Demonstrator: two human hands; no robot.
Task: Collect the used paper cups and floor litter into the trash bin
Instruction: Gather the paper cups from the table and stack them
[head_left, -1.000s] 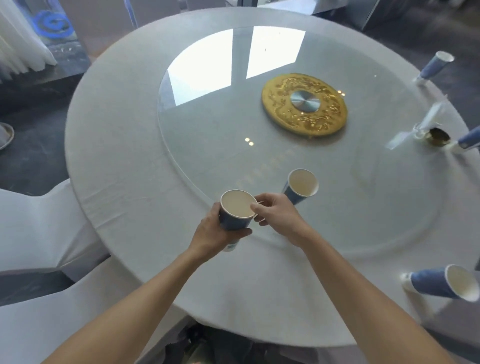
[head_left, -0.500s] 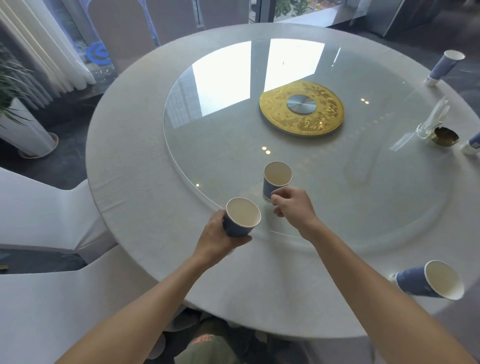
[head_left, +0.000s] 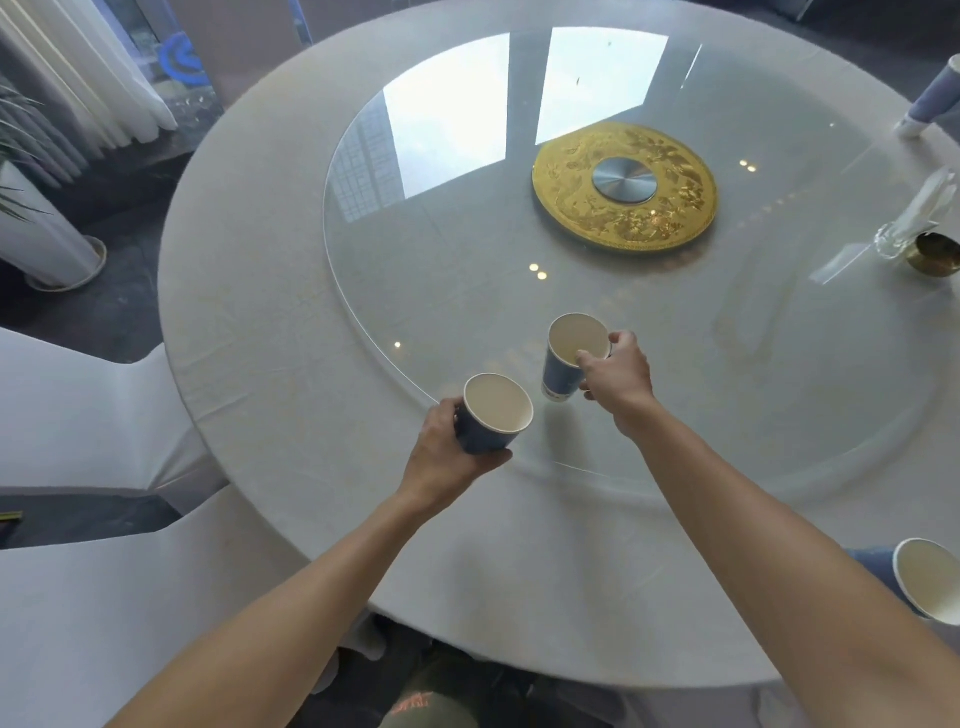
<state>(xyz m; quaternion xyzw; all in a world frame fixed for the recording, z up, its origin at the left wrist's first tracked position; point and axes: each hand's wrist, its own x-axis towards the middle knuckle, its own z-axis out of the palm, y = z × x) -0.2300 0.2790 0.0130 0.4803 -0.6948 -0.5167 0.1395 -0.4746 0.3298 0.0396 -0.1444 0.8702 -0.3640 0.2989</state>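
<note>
White cloth covers the round tabletop (head_left: 270, 291), with a large glass turntable (head_left: 467, 260) set on it and a gold disc (head_left: 623, 189) at the turntable's centre. White-covered chairs (head_left: 78, 415) stand at the left edge, and a potted plant (head_left: 36, 228) sits on the dark floor beyond them.

Left hand (head_left: 447, 457): grip closed around the side of a blue paper cup (head_left: 493, 415), mouth up and tilted slightly, held above the tabletop at the near rim of the turntable. Interior appears empty.

Right hand (head_left: 618, 374): fingers and thumb closed on the upper wall of a second blue cup (head_left: 566, 358), just beyond and to the right of the first. This cup is over the glass, tilted; whether its base touches the glass cannot be told. The two cups are near each other but apart.

A third cup (head_left: 924, 582) lies on its side at the near right edge of the tabletop. A fourth cup (head_left: 930, 98) stands at the far right edge. A glass holder with white napkin (head_left: 919, 213) and a brass bowl (head_left: 935, 254) sit just beside each other at the right.
</note>
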